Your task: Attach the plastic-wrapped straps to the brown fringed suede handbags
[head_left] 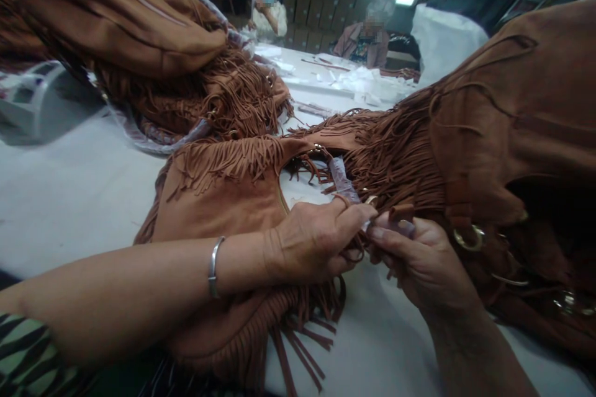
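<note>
A brown fringed bag (214, 205) lies on the white table in front of me, its fringe spread toward the near edge. A strap wrapped in thin plastic (343, 178) runs from its metal ring down to my hands. My left hand (321, 239), with a silver bracelet on the wrist, pinches the wrapped strap at its end. My right hand (414, 254) is closed on the same strap just to the right, beside a brown leather tab (401, 212). The two hands nearly touch, and the fingertips partly hide what lies between them.
More brown fringed bags are piled at the left (139, 25) and at the right (521, 111). White scraps (363, 84) lie on the far part of the table (321, 74). Two people (270, 18) are beyond it. A clear plastic bag (51, 105) rests at the far left.
</note>
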{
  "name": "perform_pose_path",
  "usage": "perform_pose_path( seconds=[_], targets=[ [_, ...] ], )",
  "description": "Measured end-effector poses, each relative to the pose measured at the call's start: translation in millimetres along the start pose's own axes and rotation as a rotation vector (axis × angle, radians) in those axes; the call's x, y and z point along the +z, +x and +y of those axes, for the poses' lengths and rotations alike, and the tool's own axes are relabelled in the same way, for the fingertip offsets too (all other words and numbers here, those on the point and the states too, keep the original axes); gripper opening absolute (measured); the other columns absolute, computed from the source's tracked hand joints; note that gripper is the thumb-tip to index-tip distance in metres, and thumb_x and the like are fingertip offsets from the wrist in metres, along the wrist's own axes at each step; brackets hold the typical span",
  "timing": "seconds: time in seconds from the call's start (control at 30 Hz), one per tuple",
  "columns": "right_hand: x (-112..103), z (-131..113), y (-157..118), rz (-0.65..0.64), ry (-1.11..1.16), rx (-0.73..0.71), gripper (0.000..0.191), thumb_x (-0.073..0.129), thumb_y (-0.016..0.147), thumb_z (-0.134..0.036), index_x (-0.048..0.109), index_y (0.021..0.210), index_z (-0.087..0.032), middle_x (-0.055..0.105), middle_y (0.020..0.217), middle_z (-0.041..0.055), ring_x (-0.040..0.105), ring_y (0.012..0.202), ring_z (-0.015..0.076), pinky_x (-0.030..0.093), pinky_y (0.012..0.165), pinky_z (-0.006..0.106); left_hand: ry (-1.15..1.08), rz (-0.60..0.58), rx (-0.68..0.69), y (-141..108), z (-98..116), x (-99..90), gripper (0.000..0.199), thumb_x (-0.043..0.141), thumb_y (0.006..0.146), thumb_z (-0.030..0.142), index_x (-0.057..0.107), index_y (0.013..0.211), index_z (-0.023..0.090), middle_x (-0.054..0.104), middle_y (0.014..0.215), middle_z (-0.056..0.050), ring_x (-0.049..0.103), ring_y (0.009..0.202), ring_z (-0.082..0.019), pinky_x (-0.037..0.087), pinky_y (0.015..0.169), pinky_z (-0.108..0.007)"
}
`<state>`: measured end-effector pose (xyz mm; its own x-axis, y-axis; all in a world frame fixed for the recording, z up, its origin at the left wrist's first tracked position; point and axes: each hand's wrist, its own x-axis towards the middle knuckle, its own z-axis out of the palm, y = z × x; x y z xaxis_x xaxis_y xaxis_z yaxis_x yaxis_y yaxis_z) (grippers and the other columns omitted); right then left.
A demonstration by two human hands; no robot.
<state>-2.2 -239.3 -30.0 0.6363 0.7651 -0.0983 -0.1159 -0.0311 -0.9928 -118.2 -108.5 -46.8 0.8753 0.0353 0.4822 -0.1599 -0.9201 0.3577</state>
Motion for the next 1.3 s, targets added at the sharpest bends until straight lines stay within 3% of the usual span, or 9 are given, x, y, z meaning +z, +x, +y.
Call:
perform_pose_path(
  seconds=[0.1,0.17,0.3,0.43,0.63,0.83,1.0,1.3],
  targets=[
    [1.0,-1.7,-1.5,0.003,-0.021,-0.012,0.027,0.083,0.056,-0.027,0.059,0.056,-0.015,0.051,0.043,-0.0024,0.044,0.039,0.0076,0.033,0.039,0.020,-0.133,0.022,-0.125,-1.4,-0.6,1.4,0.037,0.056,0.075,0.026,0.046,0.108,0.016,0.062,0.087,-0.004,0.061,0.072,-0.018,0.049,0.060,-0.026],
    [-0.3,-1.8,-2.5,-0.032,-0.045,-0.023,0.026,0.083,0.058,-0.027,0.059,0.058,-0.015,0.055,0.047,-0.0016,0.043,0.039,0.0067,0.031,0.039,0.019,-0.202,0.060,-0.114,-2.9,-2.1,2.8,0.027,0.054,0.076,0.026,0.048,0.100,0.017,0.062,0.084,-0.003,0.060,0.067,-0.015,0.046,0.058,-0.023],
    [-2.8,2.1,-1.9,-0.089,-0.100,-0.010,0.023,0.082,0.062,-0.026,0.062,0.061,-0.015,0.055,0.049,-0.0021,0.042,0.041,0.0062,0.032,0.040,0.019,-0.251,0.088,-0.096,-4.4,-7.4,5.4,0.035,0.052,0.074,0.021,0.045,0.107,0.016,0.062,0.085,-0.002,0.058,0.064,-0.013,0.044,0.057,-0.022],
    [2.5,11.1,0.3,-0.059,-0.088,-0.063,0.023,0.080,0.066,-0.029,0.062,0.062,-0.015,0.055,0.053,-0.0021,0.048,0.050,0.0073,0.037,0.048,0.019,-0.220,0.020,-0.172,-3.8,-12.3,6.2,0.039,0.052,0.074,0.025,0.045,0.111,0.017,0.063,0.086,-0.003,0.061,0.068,-0.016,0.046,0.059,-0.024],
    [8.6,13.0,-2.9,0.069,-0.137,-0.192,0.023,0.075,0.072,-0.032,0.061,0.063,-0.016,0.054,0.052,-0.0018,0.049,0.049,0.0088,0.039,0.048,0.021,-0.078,-0.037,-0.089,0.2,-8.6,2.9,0.035,0.048,0.076,0.024,0.046,0.108,0.012,0.065,0.079,-0.005,0.064,0.067,-0.019,0.046,0.056,-0.025],
    [-6.9,5.0,2.6,-0.040,-0.137,-0.115,0.025,0.080,0.065,-0.033,0.063,0.059,-0.014,0.053,0.047,-0.0012,0.046,0.043,0.0074,0.033,0.042,0.019,0.149,-0.216,-0.082,4.6,-0.2,-1.9,0.023,0.046,0.080,0.032,0.051,0.090,0.012,0.065,0.074,-0.007,0.064,0.063,-0.024,0.048,0.053,-0.032],
    [-9.4,4.3,3.5,-0.042,-0.144,-0.092,0.022,0.081,0.064,-0.030,0.065,0.065,-0.015,0.053,0.051,-0.0026,0.047,0.047,0.0069,0.033,0.045,0.019,0.190,-0.119,-0.035,0.9,-3.6,1.4,0.023,0.046,0.080,0.037,0.051,0.080,0.015,0.064,0.071,-0.006,0.064,0.062,-0.025,0.050,0.056,-0.035],
    [-3.5,11.7,-0.6,-0.096,-0.128,-0.043,0.025,0.076,0.072,-0.035,0.062,0.069,-0.015,0.055,0.056,-0.0022,0.050,0.053,0.0079,0.039,0.052,0.019,0.122,0.037,-0.143,-3.3,-9.8,4.3,0.020,0.049,0.078,0.035,0.052,0.078,0.016,0.062,0.064,-0.003,0.061,0.057,-0.018,0.043,0.051,-0.025]
  ],
)
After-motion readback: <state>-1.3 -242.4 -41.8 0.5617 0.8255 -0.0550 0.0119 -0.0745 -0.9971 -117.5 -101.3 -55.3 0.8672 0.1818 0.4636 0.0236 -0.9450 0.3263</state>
